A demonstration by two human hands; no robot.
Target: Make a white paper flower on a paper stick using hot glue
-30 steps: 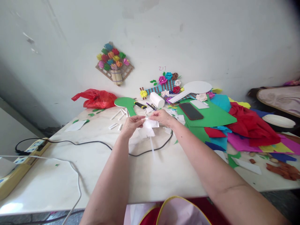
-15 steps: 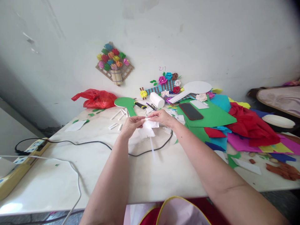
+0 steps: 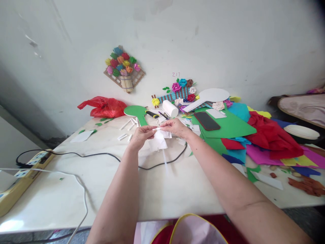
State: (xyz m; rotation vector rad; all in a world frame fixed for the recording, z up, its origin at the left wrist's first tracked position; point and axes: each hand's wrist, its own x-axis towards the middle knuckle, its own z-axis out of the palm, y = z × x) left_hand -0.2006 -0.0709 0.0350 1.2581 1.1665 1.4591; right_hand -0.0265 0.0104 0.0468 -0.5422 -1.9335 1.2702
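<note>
Both hands come together over the middle of the table (image 3: pixel 101 189). My left hand (image 3: pixel 142 136) pinches the upper left edge of a piece of thin white paper (image 3: pixel 160 139) with its fingertips. At the paper's upper right edge, the thumb and fingers of my right hand (image 3: pixel 175 128) are closed on it. Loose flaps of the paper hang below the fingers. A translucent glue stick (image 3: pixel 165 158) sticks out beneath the paper; its far end is hidden. Several short white rolled sticks (image 3: pixel 123 137) lie left of my left hand.
A black cord (image 3: pixel 101 154) crosses the table from a power strip (image 3: pixel 33 173). Behind my hands are a yellow-black cutter (image 3: pixel 152 114), a white roll (image 3: pixel 170 108) and a green paddle-shaped piece (image 3: pixel 135 111). On the right lie a phone (image 3: pixel 207 121) and coloured sheets, with red fabric-like paper (image 3: pixel 275 135).
My fingers have shifted very slightly on the white paper, and its hanging flaps sit a little differently. Everything else stays where it was.
</note>
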